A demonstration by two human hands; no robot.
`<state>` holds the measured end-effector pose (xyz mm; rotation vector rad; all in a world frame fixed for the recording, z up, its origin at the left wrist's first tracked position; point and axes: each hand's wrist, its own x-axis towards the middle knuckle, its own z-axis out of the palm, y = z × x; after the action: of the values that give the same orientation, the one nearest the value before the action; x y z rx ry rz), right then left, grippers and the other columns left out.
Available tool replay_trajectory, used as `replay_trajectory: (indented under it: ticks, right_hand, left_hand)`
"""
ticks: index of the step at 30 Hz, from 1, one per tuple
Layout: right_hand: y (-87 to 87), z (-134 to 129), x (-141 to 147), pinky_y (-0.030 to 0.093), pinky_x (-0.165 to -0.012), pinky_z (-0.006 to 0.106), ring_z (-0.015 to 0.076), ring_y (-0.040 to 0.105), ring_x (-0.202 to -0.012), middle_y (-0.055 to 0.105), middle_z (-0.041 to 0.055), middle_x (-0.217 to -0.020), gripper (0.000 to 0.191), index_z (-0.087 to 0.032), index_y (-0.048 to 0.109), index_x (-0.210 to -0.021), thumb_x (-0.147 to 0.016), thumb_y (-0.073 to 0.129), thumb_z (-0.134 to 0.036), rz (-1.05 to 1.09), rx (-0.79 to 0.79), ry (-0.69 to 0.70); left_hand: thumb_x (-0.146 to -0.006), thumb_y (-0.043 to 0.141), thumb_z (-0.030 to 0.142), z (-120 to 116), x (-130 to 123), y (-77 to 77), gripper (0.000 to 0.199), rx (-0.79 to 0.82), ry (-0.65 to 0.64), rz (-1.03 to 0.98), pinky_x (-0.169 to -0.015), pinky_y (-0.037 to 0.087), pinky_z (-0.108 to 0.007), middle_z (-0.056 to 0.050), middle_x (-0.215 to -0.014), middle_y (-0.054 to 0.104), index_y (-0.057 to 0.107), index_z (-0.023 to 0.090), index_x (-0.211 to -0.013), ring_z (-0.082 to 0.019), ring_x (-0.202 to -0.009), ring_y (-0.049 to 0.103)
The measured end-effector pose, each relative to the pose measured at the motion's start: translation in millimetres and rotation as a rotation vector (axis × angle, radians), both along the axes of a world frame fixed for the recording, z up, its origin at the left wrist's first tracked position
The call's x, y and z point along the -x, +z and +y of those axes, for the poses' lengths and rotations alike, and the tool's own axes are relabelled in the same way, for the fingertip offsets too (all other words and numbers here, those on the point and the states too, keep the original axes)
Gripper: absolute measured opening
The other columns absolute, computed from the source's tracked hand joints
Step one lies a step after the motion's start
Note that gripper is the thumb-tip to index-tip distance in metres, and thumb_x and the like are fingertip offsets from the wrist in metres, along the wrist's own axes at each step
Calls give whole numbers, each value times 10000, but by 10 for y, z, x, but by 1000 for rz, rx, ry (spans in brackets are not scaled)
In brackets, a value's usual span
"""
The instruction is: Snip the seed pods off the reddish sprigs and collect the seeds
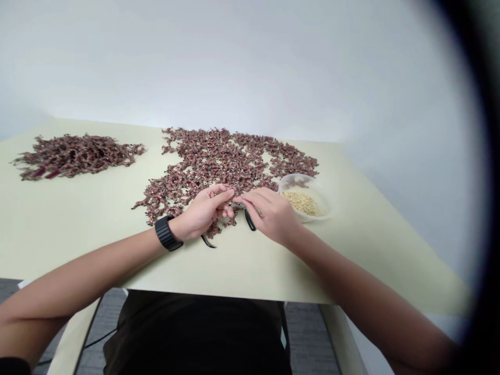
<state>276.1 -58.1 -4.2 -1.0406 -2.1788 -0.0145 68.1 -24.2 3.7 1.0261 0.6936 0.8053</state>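
Meeting above a pale table [234,268], the left hand [203,211] and right hand [271,212] are pinching narrowly, thumbs against fingers, their grip too small to make out. A black-handled tool [250,221] is showing beneath them. Twisted brown pieces [219,156] are spreading around and beyond the fingertips, a translucent tub [325,200] is holding yellow bits [300,202] beside the right hand, and a brown heap [82,153] is sitting far left.

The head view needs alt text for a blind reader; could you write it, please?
A person's left hand and right hand are close together by brown pieces spread on a pale table, black handles nearby. A bowl of yellow bits stands right; another brown pile lies left.
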Motion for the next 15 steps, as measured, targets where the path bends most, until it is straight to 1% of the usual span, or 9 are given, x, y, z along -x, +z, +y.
replay_trajectory:
  ticks: [2,4,5,8,10,12,15]
  right_hand:
    - [23,-9,2,524,-906,390,227,675,-964,754,77,-1029,221,-223,717,-1091,-1008,513,-201,34,26,16]
    - [68,-17,6,545,-843,370,208,681,-880,756,60,-969,192,-228,726,-1029,-1001,536,-230,115,87,-10]
    - [92,-21,9,554,-793,355,198,680,-834,754,53,-938,175,-228,728,-996,-993,555,-254,169,135,-39]
    - [151,-28,20,557,-649,314,182,677,-743,743,42,-857,167,-227,727,-927,-959,612,-343,340,317,-128]
    - [164,-27,30,558,-613,304,187,686,-732,739,41,-823,194,-225,728,-910,-938,634,-393,430,423,-144]
    - [159,-24,43,559,-595,297,187,687,-718,733,41,-805,221,-220,726,-903,-922,647,-426,487,484,-139]
    - [138,-25,61,564,-594,290,177,683,-710,728,43,-825,234,-215,719,-921,-922,646,-437,523,523,-113]
  left_hand:
    - [-898,731,388,3,6,-9,279,-15,-3,13,-559,482,-154,3,-672,672,599,157,-980,-71,-558,619]
    - [-920,701,414,6,14,-15,285,-64,-14,45,-566,497,-167,-8,-663,681,593,160,-990,-83,-559,629]
    - [-927,688,428,7,18,-16,294,-96,-19,64,-571,510,-179,-21,-688,700,588,160,-995,-91,-564,641]
    - [-920,685,464,2,25,-7,343,-182,-24,124,-568,546,-216,-78,-883,766,565,168,-1045,-114,-584,680]
    - [-910,691,480,-9,23,0,375,-229,-33,157,-554,553,-225,-98,-958,776,546,174,-1073,-121,-583,691]
    - [-908,692,480,-25,14,1,381,-266,-46,177,-543,551,-222,-97,-938,780,532,177,-1076,-124,-574,691]
    - [-914,692,454,-47,-2,-8,366,-291,-64,178,-549,554,-223,-67,-840,773,520,184,-1092,-130,-571,691]
